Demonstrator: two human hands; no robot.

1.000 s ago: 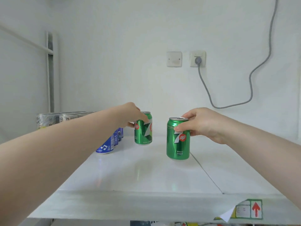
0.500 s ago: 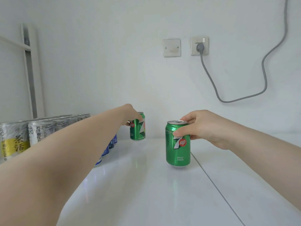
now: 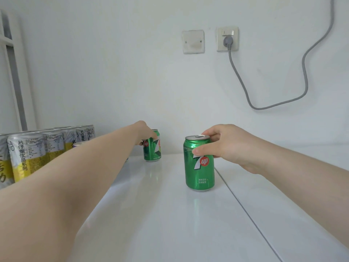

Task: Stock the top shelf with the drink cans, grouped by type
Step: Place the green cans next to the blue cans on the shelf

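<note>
Plain white wall (image 3: 113,72) at the back, with a blank cover plate (image 3: 193,41) and a wall socket (image 3: 227,39) that has a grey cable (image 3: 306,72) looping off to the right; below it is the glossy white top shelf (image 3: 170,224), with a seam (image 3: 245,205) running front to back on the right side.

The left edge is already lined with tall silver-and-yellow tea cans (image 3: 28,154) in a row going back toward the wall, so that type looks sorted; my guess is the green ones are getting their own patch beside them.

The left hand (image 3: 144,132) is reached right to the back, fingers curled over the top of the far 7UP can (image 3: 152,146), which stands upright close to the wall; starting at the back makes sense, since it leaves the front free for more.

The right hand (image 3: 224,146) grips the near 7UP can (image 3: 199,165) high up, thumb on the front and fingers wrapped behind the rim; the can is upright on the shelf around the middle, just left of the seam and well apart from the far one.

Holding it by the top leaves the base free to slide; I'd say it needs to go back in line with its twin; watch the elbow near those tea cans though.
</note>
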